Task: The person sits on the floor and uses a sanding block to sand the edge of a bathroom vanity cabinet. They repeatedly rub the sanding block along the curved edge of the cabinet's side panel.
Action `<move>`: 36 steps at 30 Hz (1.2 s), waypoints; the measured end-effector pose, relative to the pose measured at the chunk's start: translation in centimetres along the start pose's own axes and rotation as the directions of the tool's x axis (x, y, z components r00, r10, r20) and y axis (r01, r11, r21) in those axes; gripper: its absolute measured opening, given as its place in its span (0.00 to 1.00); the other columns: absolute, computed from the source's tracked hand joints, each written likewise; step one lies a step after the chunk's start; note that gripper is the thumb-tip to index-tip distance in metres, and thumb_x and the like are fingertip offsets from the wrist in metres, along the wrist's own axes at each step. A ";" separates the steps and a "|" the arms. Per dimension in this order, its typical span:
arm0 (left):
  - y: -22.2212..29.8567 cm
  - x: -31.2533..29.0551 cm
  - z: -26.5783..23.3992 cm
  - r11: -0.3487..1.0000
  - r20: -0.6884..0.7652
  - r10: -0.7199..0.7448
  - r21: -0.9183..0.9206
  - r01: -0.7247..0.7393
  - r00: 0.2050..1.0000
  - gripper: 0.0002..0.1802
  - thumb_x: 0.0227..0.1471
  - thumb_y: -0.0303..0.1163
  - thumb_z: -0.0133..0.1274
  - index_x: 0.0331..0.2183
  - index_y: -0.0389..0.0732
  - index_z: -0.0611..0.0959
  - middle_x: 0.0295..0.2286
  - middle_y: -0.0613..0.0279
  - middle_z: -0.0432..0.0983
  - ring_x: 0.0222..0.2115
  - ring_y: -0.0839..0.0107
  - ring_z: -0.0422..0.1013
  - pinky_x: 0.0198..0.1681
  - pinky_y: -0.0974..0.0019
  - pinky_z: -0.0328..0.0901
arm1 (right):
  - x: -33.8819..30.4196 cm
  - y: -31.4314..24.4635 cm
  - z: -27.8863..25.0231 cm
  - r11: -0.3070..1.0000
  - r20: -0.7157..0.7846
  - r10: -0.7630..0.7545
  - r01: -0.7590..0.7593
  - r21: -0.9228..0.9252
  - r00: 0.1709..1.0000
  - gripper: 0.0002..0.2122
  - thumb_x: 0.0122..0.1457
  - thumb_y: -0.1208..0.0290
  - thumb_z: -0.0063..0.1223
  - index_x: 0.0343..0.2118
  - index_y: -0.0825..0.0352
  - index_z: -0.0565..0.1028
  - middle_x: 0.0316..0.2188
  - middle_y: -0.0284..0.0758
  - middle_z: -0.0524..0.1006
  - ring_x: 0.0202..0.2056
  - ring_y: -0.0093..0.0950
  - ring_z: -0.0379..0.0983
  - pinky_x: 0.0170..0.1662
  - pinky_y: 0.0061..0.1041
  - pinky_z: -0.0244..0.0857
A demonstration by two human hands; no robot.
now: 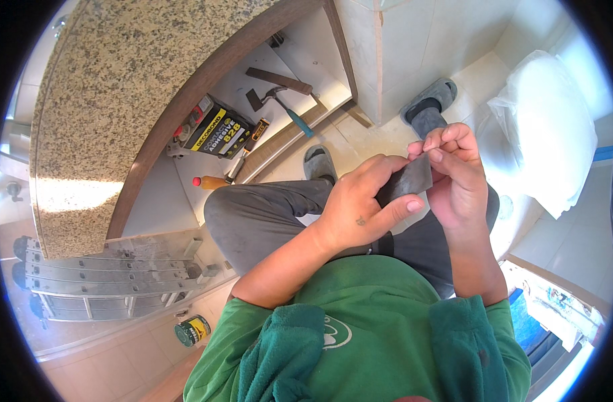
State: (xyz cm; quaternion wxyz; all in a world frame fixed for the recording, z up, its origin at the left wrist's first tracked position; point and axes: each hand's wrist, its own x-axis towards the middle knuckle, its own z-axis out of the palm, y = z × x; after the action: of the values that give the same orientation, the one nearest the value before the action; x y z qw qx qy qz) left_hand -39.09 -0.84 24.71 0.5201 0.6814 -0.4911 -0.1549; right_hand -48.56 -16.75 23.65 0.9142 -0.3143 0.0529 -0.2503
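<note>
A dark grey flat piece with straight edges is held in front of my belly, above my knees. My left hand is closed round it, with the thumb along its near edge and the other fingers behind. The fingertips of my right hand pinch together at its upper right corner. The part of the piece inside my left palm is hidden. Whether something small sits between my right fingertips cannot be made out.
An open cabinet under a curved granite counter holds a black-and-yellow can, a teal-handled hammer, a brown strip and a red-capped bottle. A metal ladder, a tin and a white plastic bag stand around me.
</note>
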 end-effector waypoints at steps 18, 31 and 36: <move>0.2 0.1 -0.3 0.992 0.038 -0.107 -0.057 0.109 0.994 0.29 0.53 0.46 0.62 0.45 0.29 0.78 0.38 0.45 0.78 0.37 0.54 0.76 0.43 0.61 0.69 | 0.1 0.1 -0.2 1.000 0.012 -0.010 0.010 -0.005 1.000 0.11 0.58 0.89 0.48 0.38 0.63 0.71 0.34 0.37 0.78 0.42 0.36 0.79 0.46 0.32 0.74; 0.1 0.0 0.1 0.979 0.025 -0.146 -0.137 0.148 0.989 0.28 0.54 0.45 0.62 0.44 0.28 0.78 0.36 0.44 0.78 0.36 0.59 0.76 0.42 0.63 0.69 | 0.0 0.2 -0.3 1.000 0.006 -0.014 0.014 -0.015 1.000 0.11 0.58 0.89 0.48 0.37 0.64 0.71 0.34 0.37 0.78 0.41 0.36 0.80 0.46 0.33 0.75; 0.1 0.0 0.2 0.977 0.017 -0.156 -0.147 0.157 0.988 0.28 0.55 0.45 0.61 0.44 0.28 0.78 0.32 0.47 0.78 0.32 0.64 0.74 0.38 0.65 0.68 | 0.0 0.3 -0.3 0.995 0.009 -0.064 0.064 -0.078 0.998 0.10 0.58 0.89 0.48 0.37 0.64 0.70 0.34 0.37 0.77 0.41 0.36 0.80 0.46 0.33 0.75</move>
State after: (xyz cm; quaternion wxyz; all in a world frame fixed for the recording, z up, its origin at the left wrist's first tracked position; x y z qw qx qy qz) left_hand -39.26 -0.98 24.68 0.5540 0.6771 -0.4245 -0.2332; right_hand -48.56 -16.74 23.24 0.8929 -0.3520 0.0496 -0.2763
